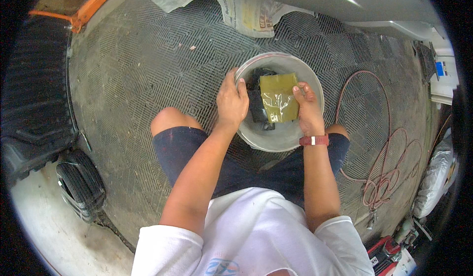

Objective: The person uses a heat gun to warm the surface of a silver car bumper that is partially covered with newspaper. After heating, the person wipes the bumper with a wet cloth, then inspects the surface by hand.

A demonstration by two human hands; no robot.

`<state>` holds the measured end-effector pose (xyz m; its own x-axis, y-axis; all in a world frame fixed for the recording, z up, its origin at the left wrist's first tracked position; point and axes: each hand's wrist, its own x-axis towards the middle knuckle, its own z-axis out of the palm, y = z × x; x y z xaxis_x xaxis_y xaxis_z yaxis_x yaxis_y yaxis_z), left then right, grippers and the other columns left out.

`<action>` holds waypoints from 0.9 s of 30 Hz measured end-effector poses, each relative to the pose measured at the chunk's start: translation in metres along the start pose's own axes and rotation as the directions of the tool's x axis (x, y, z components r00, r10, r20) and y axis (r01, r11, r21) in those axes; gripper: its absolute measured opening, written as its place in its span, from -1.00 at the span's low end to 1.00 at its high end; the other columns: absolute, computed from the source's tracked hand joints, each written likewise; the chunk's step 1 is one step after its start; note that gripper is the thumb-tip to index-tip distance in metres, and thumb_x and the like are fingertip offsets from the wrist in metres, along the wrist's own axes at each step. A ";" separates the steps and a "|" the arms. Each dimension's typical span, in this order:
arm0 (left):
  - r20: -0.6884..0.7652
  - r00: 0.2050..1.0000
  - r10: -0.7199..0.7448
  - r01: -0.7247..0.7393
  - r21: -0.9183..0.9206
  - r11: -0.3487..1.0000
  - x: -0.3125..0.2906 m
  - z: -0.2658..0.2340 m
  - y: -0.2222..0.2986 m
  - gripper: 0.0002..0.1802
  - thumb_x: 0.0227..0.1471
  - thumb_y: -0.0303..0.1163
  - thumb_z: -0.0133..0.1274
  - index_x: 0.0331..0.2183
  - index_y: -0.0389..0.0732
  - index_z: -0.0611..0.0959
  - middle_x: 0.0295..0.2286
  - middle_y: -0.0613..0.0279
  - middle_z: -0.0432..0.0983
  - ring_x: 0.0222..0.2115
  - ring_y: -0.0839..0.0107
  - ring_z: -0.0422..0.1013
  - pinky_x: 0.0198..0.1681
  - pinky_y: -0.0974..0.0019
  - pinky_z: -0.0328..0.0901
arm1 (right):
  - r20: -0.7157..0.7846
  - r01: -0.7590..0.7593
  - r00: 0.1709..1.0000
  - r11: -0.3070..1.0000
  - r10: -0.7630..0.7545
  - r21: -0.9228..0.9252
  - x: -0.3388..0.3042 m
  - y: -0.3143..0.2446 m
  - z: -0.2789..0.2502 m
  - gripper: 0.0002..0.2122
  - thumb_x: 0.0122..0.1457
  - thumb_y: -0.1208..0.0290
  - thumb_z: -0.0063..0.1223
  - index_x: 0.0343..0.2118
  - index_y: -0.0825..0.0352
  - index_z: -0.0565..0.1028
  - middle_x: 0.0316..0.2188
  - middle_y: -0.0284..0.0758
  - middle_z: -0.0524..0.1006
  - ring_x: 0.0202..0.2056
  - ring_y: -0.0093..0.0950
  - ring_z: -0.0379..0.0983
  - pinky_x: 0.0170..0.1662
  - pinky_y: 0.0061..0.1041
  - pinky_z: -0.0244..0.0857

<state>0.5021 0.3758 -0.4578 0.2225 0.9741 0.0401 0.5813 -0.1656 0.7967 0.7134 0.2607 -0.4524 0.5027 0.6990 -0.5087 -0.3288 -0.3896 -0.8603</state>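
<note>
A round whitish-grey bucket (318, 90) is between my knees, its open top facing up. My left hand (232, 99) grips its left rim, with the thumb at the inner edge and the fingers outside. Over the bucket's mouth, my right hand (309, 107) pinches the right edge of an olive-yellow rectangular sheet (279, 86) between thumb and fingers. The sheet's lower half shines as if wet. Beneath and to the left of it are dark pieces (256, 107) inside the bucket, partly covered by the sheet; their kind is unclear.
Ribbed grey matting (128, 84) covers the floor. Newspaper sheets (246, 12) hang at the far side below a grey curved panel (320, 0). A reddish hose (389, 96) lies coiled at right. At left are a tire (83, 185) and an orange metal tool (88, 11).
</note>
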 end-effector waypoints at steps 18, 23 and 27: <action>-0.031 0.972 0.233 -0.231 0.067 0.971 -0.004 0.001 -0.014 -0.52 0.35 -0.01 0.07 -0.10 -0.24 0.79 0.36 -0.01 0.30 0.42 -0.16 0.10 0.46 -0.35 -0.11 | 0.276 -0.236 0.947 0.935 0.161 0.265 0.037 0.036 0.029 -0.69 0.25 0.84 -0.05 -0.11 0.25 0.53 -0.13 -0.30 0.62 -0.04 -0.38 0.61 -0.04 -0.33 0.57; 0.025 0.968 0.249 -0.250 0.089 0.964 -0.006 -0.004 -0.006 -0.56 0.30 -0.06 0.13 -0.28 -0.26 0.84 0.35 0.00 0.32 0.43 -0.19 0.07 0.46 -0.42 -0.15 | 0.197 -0.074 0.979 0.987 0.045 0.144 0.038 0.044 0.038 -0.55 0.07 0.90 -0.27 -0.22 0.25 0.61 -0.15 -0.27 0.66 -0.07 -0.40 0.58 -0.01 -0.41 0.48; 0.040 0.961 0.272 -0.275 0.126 0.953 -0.007 -0.002 -0.011 -0.68 0.20 -0.16 0.24 -0.32 -0.24 0.83 0.35 0.02 0.33 0.43 -0.18 0.09 0.46 -0.43 -0.13 | 0.201 -0.152 0.975 0.950 0.098 0.272 0.037 0.029 0.027 -0.76 0.40 0.51 -0.03 -0.02 0.22 0.66 -0.06 -0.19 0.67 0.01 -0.40 0.54 0.16 -0.35 0.38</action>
<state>0.4926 0.3714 -0.4656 0.4035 0.8853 0.2311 0.5913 -0.4450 0.6726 0.7009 0.2916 -0.4950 0.2966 0.7636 -0.5735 -0.6062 -0.3135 -0.7309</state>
